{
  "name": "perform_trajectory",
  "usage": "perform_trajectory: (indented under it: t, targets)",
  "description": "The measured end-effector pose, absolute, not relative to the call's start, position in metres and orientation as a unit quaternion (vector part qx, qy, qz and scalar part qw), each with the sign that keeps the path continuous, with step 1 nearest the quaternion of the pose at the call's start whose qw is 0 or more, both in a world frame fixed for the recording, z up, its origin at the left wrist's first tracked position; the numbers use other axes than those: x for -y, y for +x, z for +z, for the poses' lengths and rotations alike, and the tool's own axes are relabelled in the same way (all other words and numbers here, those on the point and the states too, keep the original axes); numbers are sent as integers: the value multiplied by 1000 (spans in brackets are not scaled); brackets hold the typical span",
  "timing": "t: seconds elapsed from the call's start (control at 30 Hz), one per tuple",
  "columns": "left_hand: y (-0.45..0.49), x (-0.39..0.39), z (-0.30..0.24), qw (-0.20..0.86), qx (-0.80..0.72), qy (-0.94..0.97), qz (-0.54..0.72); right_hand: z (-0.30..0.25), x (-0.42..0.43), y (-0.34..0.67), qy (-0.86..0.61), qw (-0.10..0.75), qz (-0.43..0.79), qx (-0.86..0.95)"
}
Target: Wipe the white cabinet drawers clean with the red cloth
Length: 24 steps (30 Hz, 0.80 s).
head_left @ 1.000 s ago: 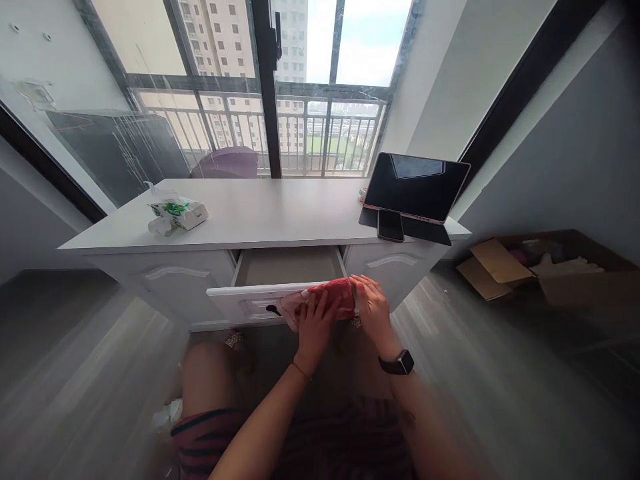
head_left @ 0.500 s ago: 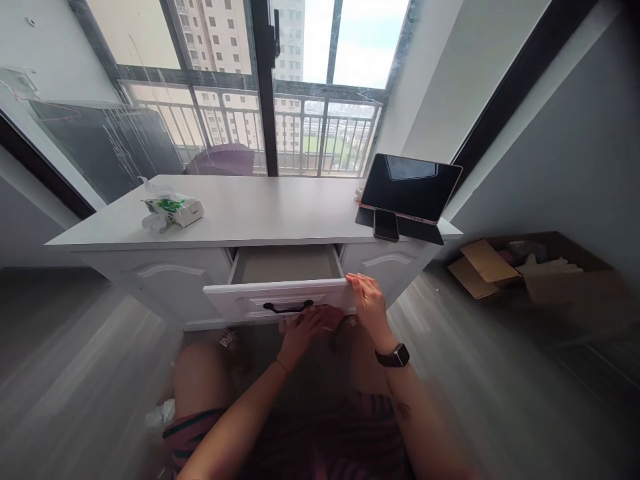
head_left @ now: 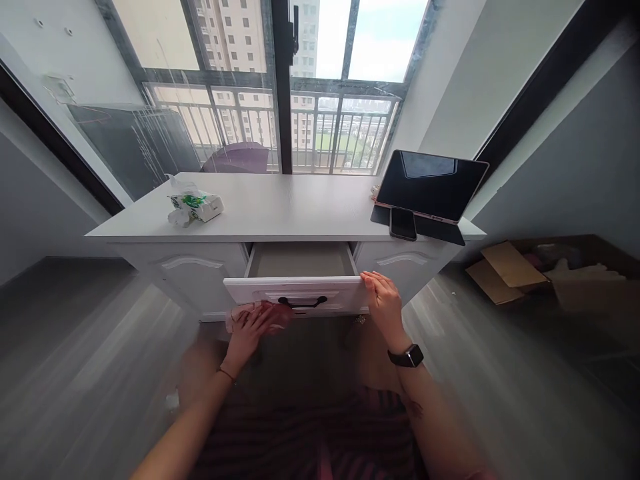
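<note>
A white desk (head_left: 280,213) has its middle drawer (head_left: 300,293) pulled out, with a black handle (head_left: 302,302) on the front. My left hand (head_left: 247,330) presses a red cloth (head_left: 265,313) flat against the lower left part of the drawer front, fingers laid over the cloth. My right hand (head_left: 384,303) grips the right end of the drawer front, fingers curled over its top edge. A dark watch sits on that wrist. The drawer's inside looks bare.
On the desk stand a tissue pack (head_left: 195,207) at the left and a tablet (head_left: 433,185) with a phone (head_left: 403,223) leaning on its stand at the right. An open cardboard box (head_left: 540,270) lies on the floor at the right. Behind the desk is a window.
My left hand has slid the red cloth from the drawer front's right top edge down and leftward across the front. My right hand has stayed on the drawer's right end.
</note>
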<state>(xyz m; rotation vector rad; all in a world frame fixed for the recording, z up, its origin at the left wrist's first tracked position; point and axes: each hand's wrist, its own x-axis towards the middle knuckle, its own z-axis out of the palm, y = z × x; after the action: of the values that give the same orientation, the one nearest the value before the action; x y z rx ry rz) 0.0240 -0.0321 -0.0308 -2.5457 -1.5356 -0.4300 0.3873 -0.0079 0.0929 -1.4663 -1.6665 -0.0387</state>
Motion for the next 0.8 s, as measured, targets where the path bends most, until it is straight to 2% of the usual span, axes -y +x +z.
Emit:
perform_trajectory:
  t: [0.13,0.3,0.63,0.8]
  targets:
    - [-1,31,-9,104,556,-804,-187,92,7,387,-583,449,-24,677]
    - [26,23,19,124,572,-767,-264,92,7,385,-584,459,-30,669]
    - [152,14,50,92,441,-868,-212,93,7,386,-589,446,-31,673]
    - [184,6,55,73,384,-898,-202,98,10,384,-595,435,-24,675]
